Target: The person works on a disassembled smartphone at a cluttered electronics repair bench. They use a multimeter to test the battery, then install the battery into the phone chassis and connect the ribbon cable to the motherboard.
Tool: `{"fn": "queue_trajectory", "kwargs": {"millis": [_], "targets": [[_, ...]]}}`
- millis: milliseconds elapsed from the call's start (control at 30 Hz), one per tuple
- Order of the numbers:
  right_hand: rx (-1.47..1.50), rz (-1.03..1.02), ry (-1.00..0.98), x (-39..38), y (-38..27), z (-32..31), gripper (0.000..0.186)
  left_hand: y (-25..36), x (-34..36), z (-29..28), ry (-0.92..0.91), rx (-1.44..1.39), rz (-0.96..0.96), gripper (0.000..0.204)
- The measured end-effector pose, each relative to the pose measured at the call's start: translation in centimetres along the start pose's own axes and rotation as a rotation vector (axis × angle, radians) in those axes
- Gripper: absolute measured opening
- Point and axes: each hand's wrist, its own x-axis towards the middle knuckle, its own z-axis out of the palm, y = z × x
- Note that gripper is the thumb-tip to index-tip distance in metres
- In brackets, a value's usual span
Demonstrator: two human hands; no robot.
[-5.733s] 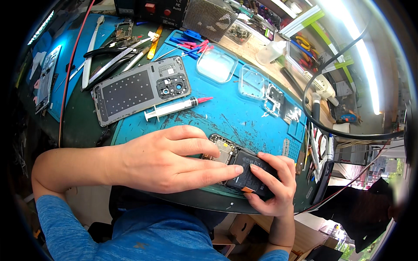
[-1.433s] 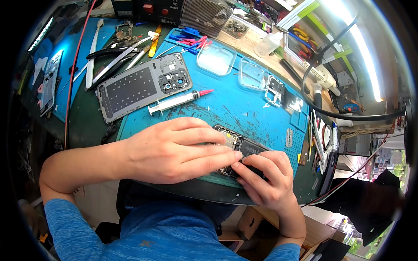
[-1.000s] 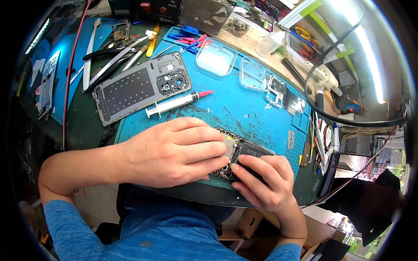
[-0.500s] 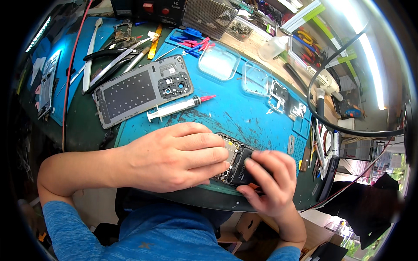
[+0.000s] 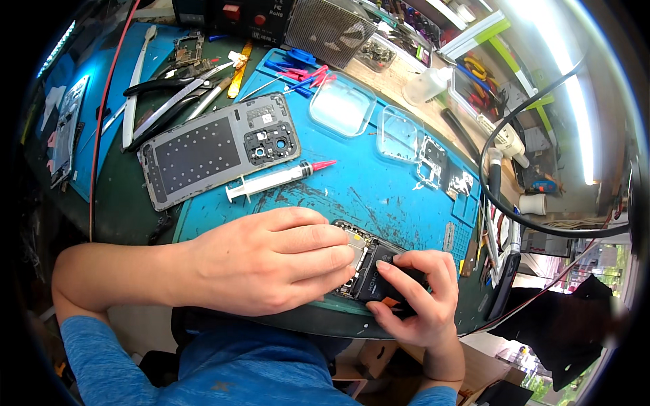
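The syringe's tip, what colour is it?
Red, on the syringe lying on the blue mat; the head view shows it.

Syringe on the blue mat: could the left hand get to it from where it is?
Probably yes. The syringe lies uncovered just beyond the left hand, with bare blue mat between them. But that hand is pressing on the opened phone.

Dark green counter (image 5: 128,216), overlaid by a blue work mat (image 5: 386,196) scuffed with dark marks. On the mat: opened phone (image 5: 369,267) at the near edge; white syringe with red tip (image 5: 277,179) just beyond the phone; grey phone back cover (image 5: 220,149) left of the syringe, half on the bare counter; two clear plastic cases (image 5: 342,105) far beyond the phone; blue and red picks (image 5: 298,68) left of those cases. Pliers and tweezers (image 5: 172,98) beyond the back cover.
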Motion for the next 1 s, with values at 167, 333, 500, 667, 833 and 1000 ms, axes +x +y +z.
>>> {"fn": "queue_trajectory", "kwargs": {"millis": [167,333,500,667,833,1000], "targets": [[-0.054,-0.018,0.006,-0.3,-0.1,0.2,0.053,0.1,0.1,0.3,0.053,-0.005,-0.009,0.033],[-0.097,-0.030,0.019,-0.7,-0.2,0.3,0.050,0.2,0.2,-0.2,0.013,-0.021,-0.021,0.037],[-0.141,-0.062,0.027,-0.8,-0.1,0.3,0.046,0.3,0.2,-0.2,-0.014,0.000,-0.012,0.039],[-0.234,-0.085,0.082,-1.5,-0.5,0.8,0.042,0.2,0.2,-0.4,-0.080,-0.001,-0.022,0.047],[-0.309,-0.117,0.111,-1.9,-0.6,0.8,0.038,0.3,0.2,-0.7,-0.161,-0.009,-0.040,0.055],[-0.346,-0.170,0.124,-1.7,-0.6,0.7,0.035,0.4,0.3,-0.8,-0.177,0.013,-0.052,0.055]]}}
